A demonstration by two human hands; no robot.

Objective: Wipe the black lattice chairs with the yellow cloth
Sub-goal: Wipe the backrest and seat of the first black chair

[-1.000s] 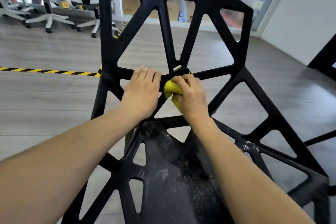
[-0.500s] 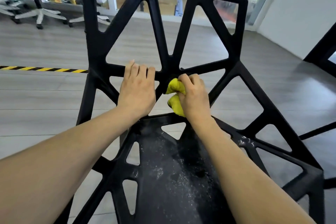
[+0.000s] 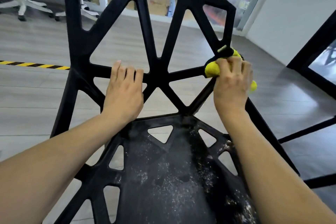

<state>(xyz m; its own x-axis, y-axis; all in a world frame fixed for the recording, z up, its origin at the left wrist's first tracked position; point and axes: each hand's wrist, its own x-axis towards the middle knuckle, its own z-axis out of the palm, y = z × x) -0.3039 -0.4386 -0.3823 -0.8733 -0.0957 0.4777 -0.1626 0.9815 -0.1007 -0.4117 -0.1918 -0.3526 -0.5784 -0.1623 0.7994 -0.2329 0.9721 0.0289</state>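
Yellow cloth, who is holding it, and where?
The right hand grips the bunched yellow cloth around its middle, against the chair's backrest bar. The left hand rests on another bar, holding nothing.

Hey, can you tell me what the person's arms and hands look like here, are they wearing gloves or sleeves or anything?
Both forearms are bare right to the frame's lower edge: no sleeves or cuffs show. The left hand and right hand have no gloves, and no rings, watch, bracelet or wristband can be seen on them or the wrists. The fingernails look short and unpainted, as far as the blur allows.
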